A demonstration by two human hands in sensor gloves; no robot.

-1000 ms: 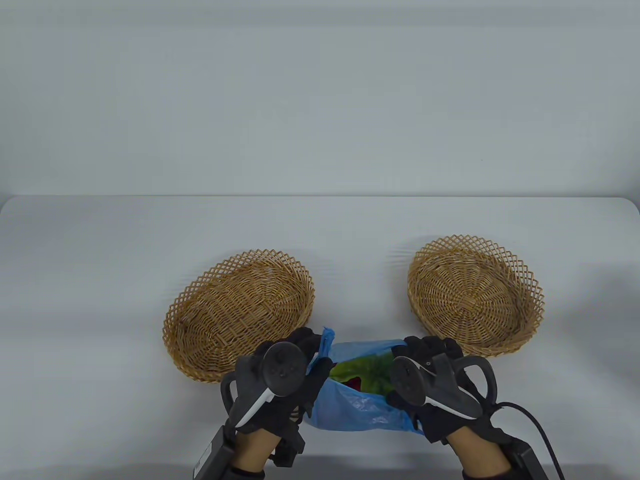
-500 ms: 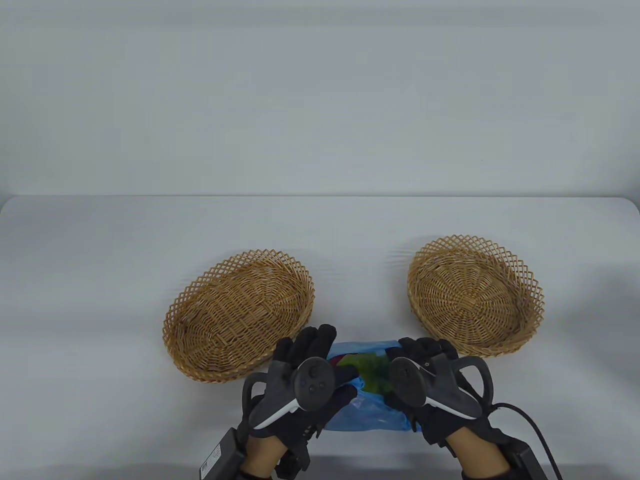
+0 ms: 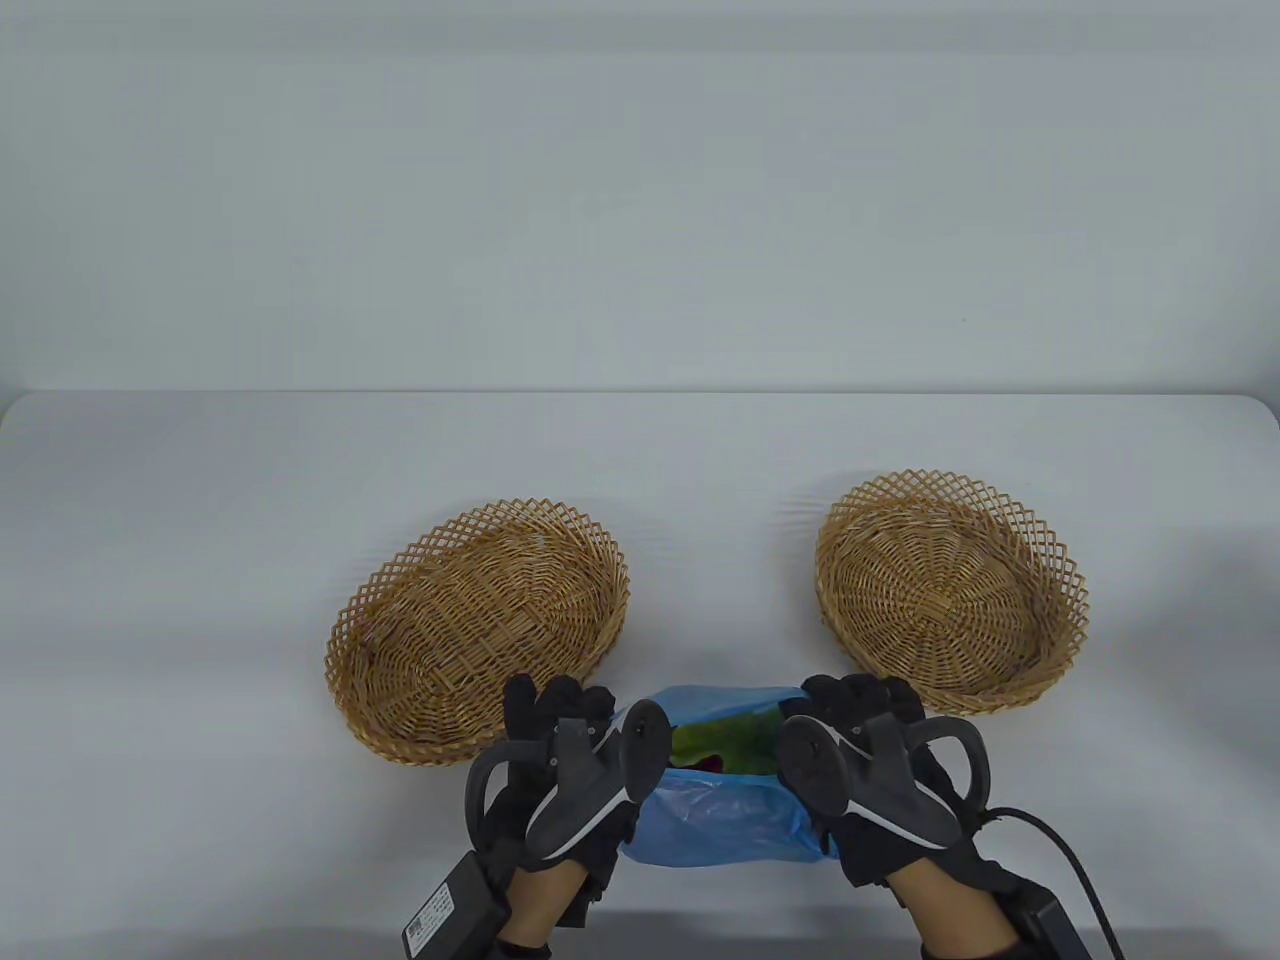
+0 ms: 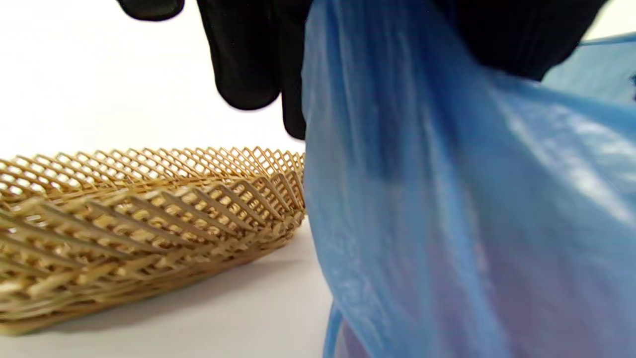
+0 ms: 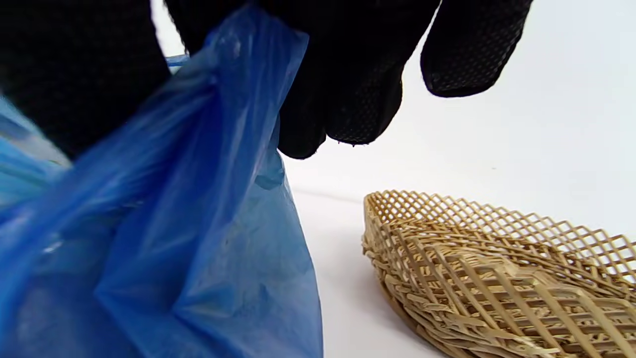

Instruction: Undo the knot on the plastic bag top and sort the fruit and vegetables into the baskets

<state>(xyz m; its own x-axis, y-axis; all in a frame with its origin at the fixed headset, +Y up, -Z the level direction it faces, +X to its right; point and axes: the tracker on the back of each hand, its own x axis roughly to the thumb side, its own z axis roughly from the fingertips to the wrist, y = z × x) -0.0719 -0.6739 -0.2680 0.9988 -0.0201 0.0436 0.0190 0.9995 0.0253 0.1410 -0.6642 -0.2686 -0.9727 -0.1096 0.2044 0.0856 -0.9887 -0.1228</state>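
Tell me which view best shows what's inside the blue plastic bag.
Table view. It looks down into the open mouth of the blue plastic bag, showing green produce and something dark red beneath. The left wrist view shows only the bag's outer film beside the left hand's fingers; the right wrist view shows the same, with no contents visible.

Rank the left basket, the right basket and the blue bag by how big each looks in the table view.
1. Left basket: looks largest.
2. Right basket: slightly smaller, though it lies a little farther from the camera, so this is unsure.
3. Blue bag: smallest, partly hidden behind both hands.
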